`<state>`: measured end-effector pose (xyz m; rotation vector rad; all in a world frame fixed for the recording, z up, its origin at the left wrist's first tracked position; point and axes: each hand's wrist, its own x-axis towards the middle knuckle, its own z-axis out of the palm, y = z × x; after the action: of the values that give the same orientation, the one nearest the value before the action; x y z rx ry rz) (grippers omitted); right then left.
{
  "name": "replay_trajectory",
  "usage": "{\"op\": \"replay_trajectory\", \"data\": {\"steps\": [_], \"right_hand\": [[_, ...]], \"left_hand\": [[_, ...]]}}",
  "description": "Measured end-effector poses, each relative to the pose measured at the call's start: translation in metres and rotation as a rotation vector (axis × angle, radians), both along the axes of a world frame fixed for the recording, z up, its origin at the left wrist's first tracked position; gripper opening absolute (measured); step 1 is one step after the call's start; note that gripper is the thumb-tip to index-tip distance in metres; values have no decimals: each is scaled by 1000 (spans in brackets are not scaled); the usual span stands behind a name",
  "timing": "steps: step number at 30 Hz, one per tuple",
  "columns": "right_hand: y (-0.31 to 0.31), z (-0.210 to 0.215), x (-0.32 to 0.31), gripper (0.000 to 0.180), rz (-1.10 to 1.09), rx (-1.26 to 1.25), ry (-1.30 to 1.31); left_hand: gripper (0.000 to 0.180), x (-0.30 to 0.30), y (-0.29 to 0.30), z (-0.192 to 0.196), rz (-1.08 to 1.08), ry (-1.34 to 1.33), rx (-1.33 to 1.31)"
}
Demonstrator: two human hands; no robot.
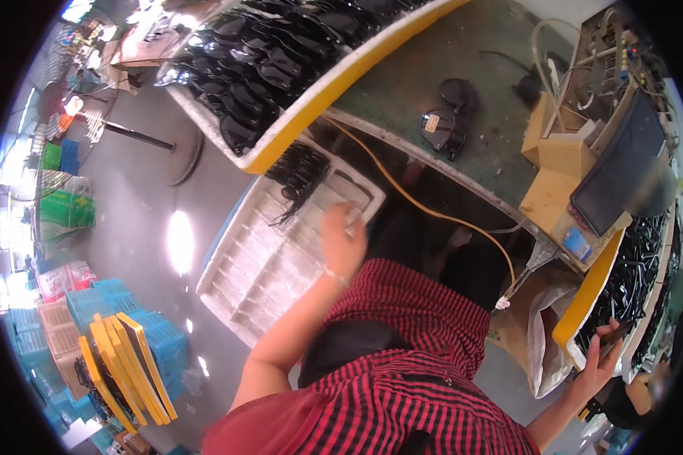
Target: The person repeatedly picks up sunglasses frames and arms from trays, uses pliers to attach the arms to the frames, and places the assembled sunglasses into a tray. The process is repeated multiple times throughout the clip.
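My left hand (344,241) is over a white foam tray (262,254) at the left, its fingers curled together near the tray's corner. Whatever they hold, if anything, is too small to make out. A bunch of thin black eyeglass parts (300,178) lies in the tray's far end, just beyond that hand. Far to the right, my right hand (601,362) is closed around a dark flat piece (617,334). It is beside a yellow-edged tray (584,299) heaped with thin black eyeglass temples (634,273).
On the green worktable (387,83) lie black sunglasses (448,125). A large yellow-sided tray (296,125) of dark lensed frames overhangs its left edge. An orange cord (402,189) hangs along the table front. Cardboard (554,163) and a dark panel (618,167) stand at right; yellow trays (125,371) are stacked lower left.
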<state>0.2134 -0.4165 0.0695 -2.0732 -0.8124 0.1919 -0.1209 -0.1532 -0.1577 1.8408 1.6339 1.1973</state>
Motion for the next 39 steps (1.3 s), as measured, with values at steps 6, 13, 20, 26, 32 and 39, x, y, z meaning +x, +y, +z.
{"op": "replay_trajectory", "data": {"steps": [6, 13, 20, 26, 32, 39], "right_hand": [[29, -4, 2, 42, -30, 51, 40], [26, 5, -1, 45, -93, -56, -26], [21, 3, -8, 44, -84, 94, -6], [7, 0, -27, 40, 169, 478, 258], [27, 3, -108, 15, 175, 216, 654], [21, -19, -151, 19, 379, 319, 939]], "left_hand": [[26, -17, 94, -186, 185, 27, -550], [45, -5, 149, -291, 457, -2, -931], [36, -9, 126, -200, 509, -322, -769], [24, -52, 11, -14, 137, -1166, -833], [23, 0, -50, 169, -421, -1191, -351], [21, 61, -98, 199, -1124, -988, -80]]}}
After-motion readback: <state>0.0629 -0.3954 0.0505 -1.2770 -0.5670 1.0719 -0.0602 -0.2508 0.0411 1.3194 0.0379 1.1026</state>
